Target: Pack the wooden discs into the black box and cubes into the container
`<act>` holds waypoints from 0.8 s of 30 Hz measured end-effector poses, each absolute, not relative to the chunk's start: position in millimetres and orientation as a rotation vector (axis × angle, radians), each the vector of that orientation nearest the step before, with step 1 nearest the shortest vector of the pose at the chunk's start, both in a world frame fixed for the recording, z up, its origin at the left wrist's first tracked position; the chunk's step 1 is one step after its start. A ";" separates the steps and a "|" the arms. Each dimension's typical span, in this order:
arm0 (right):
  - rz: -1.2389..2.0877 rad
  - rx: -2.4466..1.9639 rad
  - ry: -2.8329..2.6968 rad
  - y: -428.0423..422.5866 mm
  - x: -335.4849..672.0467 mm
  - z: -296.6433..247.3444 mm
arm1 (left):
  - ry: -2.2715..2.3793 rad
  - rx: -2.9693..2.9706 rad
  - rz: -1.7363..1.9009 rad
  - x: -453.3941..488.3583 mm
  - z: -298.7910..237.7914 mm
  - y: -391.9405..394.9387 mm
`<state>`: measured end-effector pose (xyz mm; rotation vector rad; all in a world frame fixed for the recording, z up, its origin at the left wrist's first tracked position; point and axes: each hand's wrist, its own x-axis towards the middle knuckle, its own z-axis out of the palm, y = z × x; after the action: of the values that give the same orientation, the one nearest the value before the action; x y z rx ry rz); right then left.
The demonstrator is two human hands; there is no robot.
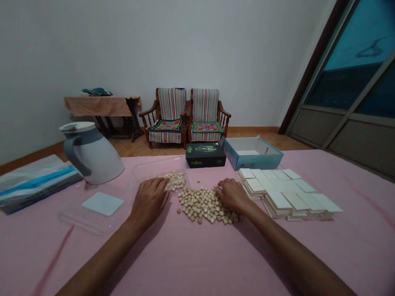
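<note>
A heap of small pale wooden pegs (205, 203) lies on the pink tablecloth (191, 255) in front of me. My right hand (232, 195) rests on the heap's right side, fingers curled over some pegs. My left hand (150, 200) lies at the edge of a clear plastic container (160, 170) that holds more pegs (174, 179); its fingers are bent and reach into the container's near side. What either hand holds is hidden.
Stacks of pale square tiles (285, 193) lie at the right. A clear lid (95, 207), a white jug (91, 152) and a blue-white packet (33, 181) lie at the left. A black box (205, 155) and an open blue box (251, 152) stand behind. Two chairs (185, 117) stand beyond.
</note>
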<state>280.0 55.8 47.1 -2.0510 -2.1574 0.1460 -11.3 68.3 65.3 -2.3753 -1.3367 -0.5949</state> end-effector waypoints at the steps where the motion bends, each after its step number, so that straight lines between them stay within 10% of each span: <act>1: 0.154 -1.998 -2.147 60.3 273.7 47.7 | -1.366 -2.360 -0.576 -13.3 65.3 68.8; 24: 0.393 -1.329 -2.525 47.1 195.9 42.1 | -1.552 -2.263 -0.349 -38.4 62.4 84.5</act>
<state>195.9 47.1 42.1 -1.3289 -2.5253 0.3926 -38.4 84.5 62.4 -2.2627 -1.5520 -0.3486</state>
